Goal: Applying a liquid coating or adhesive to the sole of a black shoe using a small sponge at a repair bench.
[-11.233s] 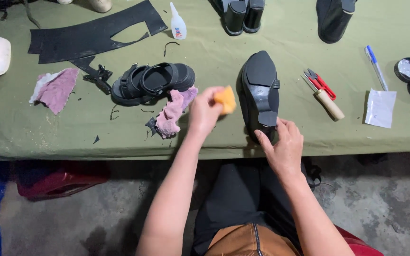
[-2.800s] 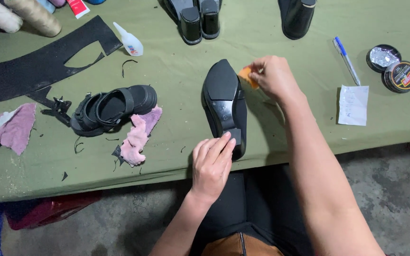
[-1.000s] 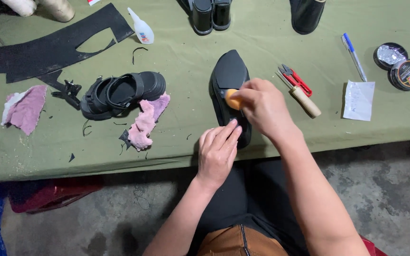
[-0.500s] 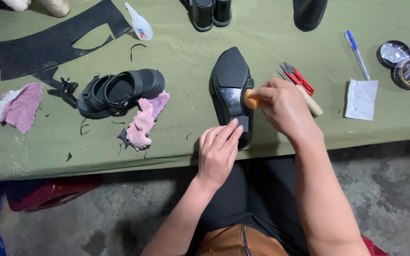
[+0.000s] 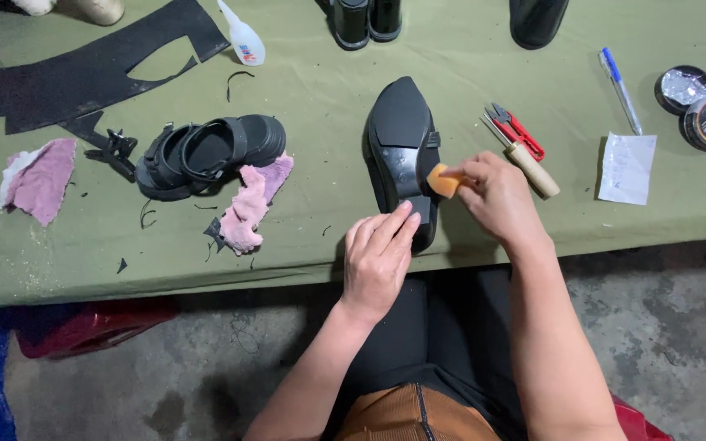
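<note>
My left hand (image 5: 379, 257) lies flat on the heel of the upturned black shoe (image 5: 400, 147) near the table edge; my right hand (image 5: 496, 196) pinches an orange sponge (image 5: 441, 180) against its side. Boots at the far edge are cut off.

sandal (image 5: 206, 155) left of shoe (image 5: 400, 147), tins (image 5: 700, 110) far right

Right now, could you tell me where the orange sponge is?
In the head view, the orange sponge is pinched in the right hand, against the upturned black shoe, just left of the wooden-handled tool.
</note>
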